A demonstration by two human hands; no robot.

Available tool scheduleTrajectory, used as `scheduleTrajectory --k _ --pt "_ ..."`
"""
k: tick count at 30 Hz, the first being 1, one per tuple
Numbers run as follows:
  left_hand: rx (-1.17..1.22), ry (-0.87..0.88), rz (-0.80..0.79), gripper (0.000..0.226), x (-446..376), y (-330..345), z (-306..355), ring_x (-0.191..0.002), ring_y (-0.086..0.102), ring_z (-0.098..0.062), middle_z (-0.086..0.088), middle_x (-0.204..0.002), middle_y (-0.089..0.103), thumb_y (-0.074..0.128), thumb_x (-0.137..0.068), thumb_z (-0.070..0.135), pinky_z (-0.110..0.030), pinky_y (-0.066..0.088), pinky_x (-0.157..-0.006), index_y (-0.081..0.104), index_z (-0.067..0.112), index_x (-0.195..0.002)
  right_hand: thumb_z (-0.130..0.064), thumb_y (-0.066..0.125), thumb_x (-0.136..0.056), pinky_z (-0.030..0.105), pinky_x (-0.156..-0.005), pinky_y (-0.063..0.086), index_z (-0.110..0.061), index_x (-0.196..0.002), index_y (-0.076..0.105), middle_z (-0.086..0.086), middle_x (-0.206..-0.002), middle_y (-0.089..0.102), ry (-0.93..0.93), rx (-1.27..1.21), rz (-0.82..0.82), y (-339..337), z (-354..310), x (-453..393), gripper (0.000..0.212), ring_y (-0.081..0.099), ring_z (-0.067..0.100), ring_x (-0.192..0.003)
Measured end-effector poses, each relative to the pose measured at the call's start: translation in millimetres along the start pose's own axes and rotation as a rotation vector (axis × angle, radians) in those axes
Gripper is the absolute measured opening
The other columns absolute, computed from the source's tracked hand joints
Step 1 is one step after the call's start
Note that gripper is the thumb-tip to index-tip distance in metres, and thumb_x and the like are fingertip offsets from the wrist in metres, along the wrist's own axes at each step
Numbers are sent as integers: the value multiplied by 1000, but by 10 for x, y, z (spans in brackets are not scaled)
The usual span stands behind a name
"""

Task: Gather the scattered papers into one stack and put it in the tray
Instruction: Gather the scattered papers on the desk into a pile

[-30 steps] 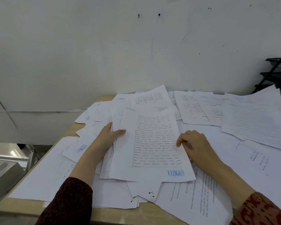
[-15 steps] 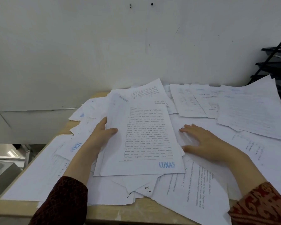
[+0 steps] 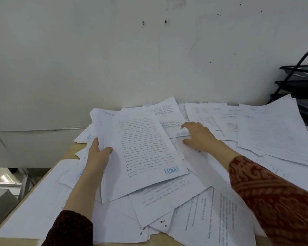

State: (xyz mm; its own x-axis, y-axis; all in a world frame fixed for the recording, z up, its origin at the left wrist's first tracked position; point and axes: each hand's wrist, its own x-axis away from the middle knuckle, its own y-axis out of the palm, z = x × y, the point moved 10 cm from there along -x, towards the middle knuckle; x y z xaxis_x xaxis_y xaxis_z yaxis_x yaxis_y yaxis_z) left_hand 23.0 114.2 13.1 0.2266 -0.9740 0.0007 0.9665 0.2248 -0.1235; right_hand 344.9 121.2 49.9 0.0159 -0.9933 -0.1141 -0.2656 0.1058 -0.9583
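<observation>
Many white printed sheets lie scattered over a wooden table [image 3: 68, 151]. My left hand [image 3: 98, 155] grips the left edge of a small stack of papers [image 3: 144, 150], lifted and tilted, its top sheet stamped LUNAS in blue. My right hand [image 3: 197, 137] lies flat with fingers spread on a loose sheet [image 3: 174, 126] further back, to the right of the stack. A black tiered paper tray [image 3: 299, 82] stands at the far right against the wall, partly cut off by the frame.
A large overlapping pile of sheets [image 3: 274, 132] covers the right side in front of the tray. More sheets [image 3: 203, 219] hang over the near table edge. The white wall rises right behind the table. A grey metal object [image 3: 0, 201] sits below left.
My right hand left the stack's right edge and reached forward onto a sheet further back. My left hand raised the stack and tilted it.
</observation>
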Motion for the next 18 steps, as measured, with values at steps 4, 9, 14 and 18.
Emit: scheduleTrajectory --k 4,9,14,18 --pt "24 -29 0 51 -25 -3 -64 -113 52 -28 -3 -134 52 46 -95 4 -39 44 -86 38 21 -142 -37 48 -95 39 -100 30 -24 -135 43 3 -133 54 17 56 -38 211 73 -353 42 50 26 -119" --pt "5 -59 -29 53 -59 63 -115 -119 51 -31 -6 -137 51 46 -94 4 -44 45 -95 37 20 -144 6 46 -84 29 -68 23 -16 -82 46 2 -74 56 -175 372 249 20 -150 -432 22 45 23 -66" --pt "-26 -84 -31 49 -77 96 -111 -107 51 -26 -6 -135 52 46 -96 6 -38 43 -85 38 17 -143 13 42 -82 29 -49 23 -6 -82 49 13 -75 53 74 116 454 -352 174 -406 21 43 24 -70" --pt "-32 -95 -38 48 -63 88 -108 -110 54 -29 -8 -133 54 46 -94 4 -38 44 -84 41 16 -141 -6 38 -95 31 -51 35 -1 -82 52 16 -75 58 157 -250 534 -483 349 -307 20 48 25 -63"
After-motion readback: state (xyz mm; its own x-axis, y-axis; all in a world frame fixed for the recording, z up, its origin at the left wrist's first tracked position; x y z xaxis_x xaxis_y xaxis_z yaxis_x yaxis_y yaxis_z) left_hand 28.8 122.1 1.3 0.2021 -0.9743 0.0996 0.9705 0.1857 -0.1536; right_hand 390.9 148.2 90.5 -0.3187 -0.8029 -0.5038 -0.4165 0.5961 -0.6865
